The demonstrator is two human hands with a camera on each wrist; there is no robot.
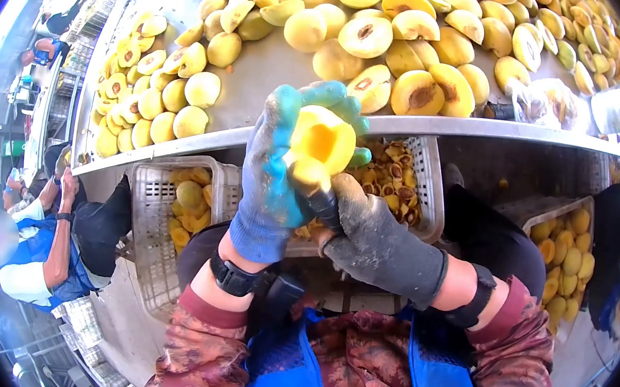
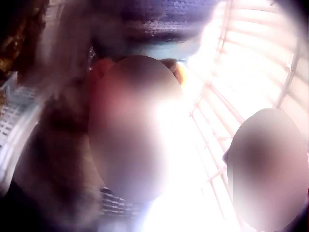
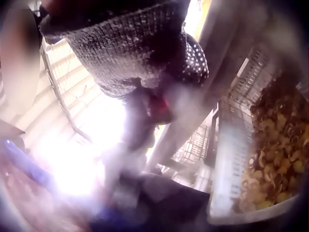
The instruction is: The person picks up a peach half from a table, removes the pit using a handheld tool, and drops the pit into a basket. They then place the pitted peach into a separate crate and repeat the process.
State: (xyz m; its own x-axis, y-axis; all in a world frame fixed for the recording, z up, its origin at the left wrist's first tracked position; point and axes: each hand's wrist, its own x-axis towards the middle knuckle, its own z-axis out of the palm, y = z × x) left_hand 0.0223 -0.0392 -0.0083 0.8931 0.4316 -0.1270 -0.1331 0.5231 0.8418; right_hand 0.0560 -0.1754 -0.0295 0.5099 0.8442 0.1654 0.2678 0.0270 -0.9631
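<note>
In the head view my left hand (image 1: 268,163), in a blue and teal coated glove, holds a yellow peach half (image 1: 342,140) with its hollowed cut side up. My right hand (image 1: 388,243), in a dusty dark grey glove, grips the black handle (image 1: 326,209) of a small tool. Its working end meets the near edge of the peach half, where a yellow piece (image 1: 308,176) covers it. Both hands are close together just in front of the metal table's edge. The grey glove's knitted cuff (image 3: 125,48) shows in the right wrist view; glare and blur hide much of the left wrist view.
Many peach halves (image 1: 364,35) lie on the metal table (image 1: 251,74), some with pits. Below is a crate (image 1: 432,184) of pits and scraps. Crates with peach halves stand left (image 1: 161,212) and right (image 1: 580,214). Another person (image 1: 59,243) works at the left.
</note>
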